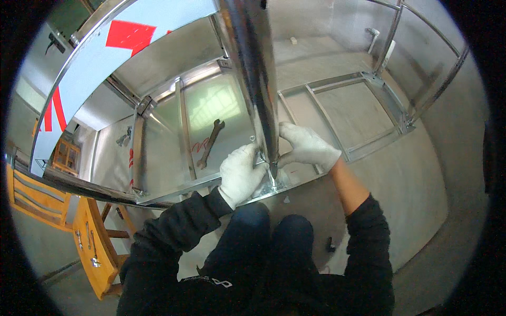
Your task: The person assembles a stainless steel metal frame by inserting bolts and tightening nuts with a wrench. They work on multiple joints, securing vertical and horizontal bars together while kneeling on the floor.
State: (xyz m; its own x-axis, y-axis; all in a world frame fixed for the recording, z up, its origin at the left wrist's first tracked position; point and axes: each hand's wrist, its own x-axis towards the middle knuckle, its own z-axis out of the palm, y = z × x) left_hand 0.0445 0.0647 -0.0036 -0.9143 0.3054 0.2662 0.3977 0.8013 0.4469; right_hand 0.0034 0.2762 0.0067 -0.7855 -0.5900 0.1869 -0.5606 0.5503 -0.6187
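A thick shiny metal tube (258,79) stands upright in front of me, its foot on a corner of a flat metal frame (184,131). My left hand (242,174), in a white glove, is closed at the left of the tube's foot; what its fingers pinch is hidden. From the right, my gloved right hand (308,146) curves toward the same foot. Its thumb is bent in low and its fingertips pass out of sight behind the tube, so what they hold cannot be made out. A brown open-end wrench (211,143) lies on the sheet inside the frame, beyond my left hand.
A curved panel (79,73) with red markings arches over the upper left. On the right, a second framed section (358,116) joins upright rails (392,37). A wooden chair (92,247) at lower left carries several metal tools. A small black object (330,244) lies near my knees.
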